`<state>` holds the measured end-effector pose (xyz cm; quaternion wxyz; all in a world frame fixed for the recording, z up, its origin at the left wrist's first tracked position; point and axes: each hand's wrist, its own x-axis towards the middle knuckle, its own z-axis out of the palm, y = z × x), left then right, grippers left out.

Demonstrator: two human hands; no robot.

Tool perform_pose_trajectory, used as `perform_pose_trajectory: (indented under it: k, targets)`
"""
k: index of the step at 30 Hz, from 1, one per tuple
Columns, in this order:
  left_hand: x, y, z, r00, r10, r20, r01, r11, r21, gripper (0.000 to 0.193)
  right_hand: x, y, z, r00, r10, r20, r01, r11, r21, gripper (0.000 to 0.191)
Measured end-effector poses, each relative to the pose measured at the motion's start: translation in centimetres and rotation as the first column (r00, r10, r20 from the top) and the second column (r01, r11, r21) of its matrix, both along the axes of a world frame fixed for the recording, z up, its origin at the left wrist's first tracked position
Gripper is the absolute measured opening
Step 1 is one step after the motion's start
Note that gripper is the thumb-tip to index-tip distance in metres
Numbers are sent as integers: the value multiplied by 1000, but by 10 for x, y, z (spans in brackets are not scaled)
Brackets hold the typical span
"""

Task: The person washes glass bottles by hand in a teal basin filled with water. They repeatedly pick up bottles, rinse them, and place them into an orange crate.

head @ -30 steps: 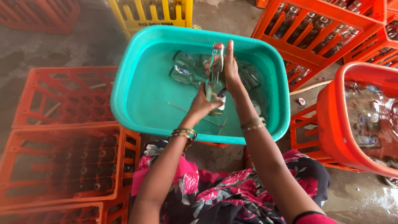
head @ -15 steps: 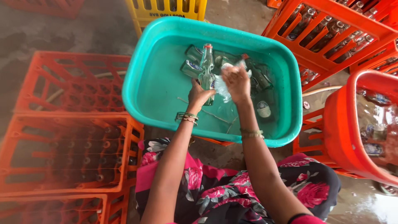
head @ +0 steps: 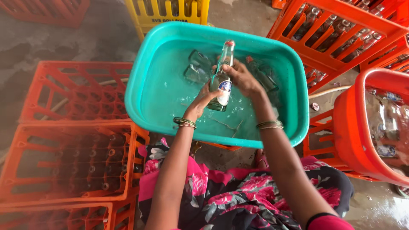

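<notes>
— From the head view, what are the hands doing?

— Both grip one clear glass bottle [head: 221, 81] over the teal tub [head: 145, 98]. The left hand [head: 203, 100] wraps its lower body near the base; the right hand [head: 240, 79] closes round the middle, beside the label.

— How does the bottle stand?

— Nearly upright, tilted slightly, red-capped neck away from the person, base just above the water.

— Anything else in the tub?

— More bottles [head: 260, 74] lie submerged at the far side.

— And around it?

— Orange crates [head: 68, 170] on the left, the nearer one holding bottles, a yellow crate [head: 170, 12] beyond, and an orange tub [head: 353, 127] of bottles on the right.
</notes>
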<state>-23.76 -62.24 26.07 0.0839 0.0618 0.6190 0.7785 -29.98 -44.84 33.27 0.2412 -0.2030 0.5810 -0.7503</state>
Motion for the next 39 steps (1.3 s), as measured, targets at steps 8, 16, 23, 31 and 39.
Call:
perform_pose_trajectory:
  k: [8,16,23,31,39]
  targets:
    - [15,-7,28,992,-101,69,101,995,6,67,6,50,23,970,208,-125,-185,968,171,85]
    - [4,1,10,989,145,25,-143,987,-70,57,13,32,-83,343,-823,454,787,515,339,34]
    - [-14,8,-39,963,260,70,-256,965,-61,48,12,29,-56,958,-286,27,284,929,-239,46]
    - [-2,6,-8,997,-23,77,19,999,46,62,1,12,-3,941,-269,-204,283,958,40,64]
    - [13,10,27,934,-358,12,349,918,187,68,-5,-11,10,856,-356,375,476,826,-302,55]
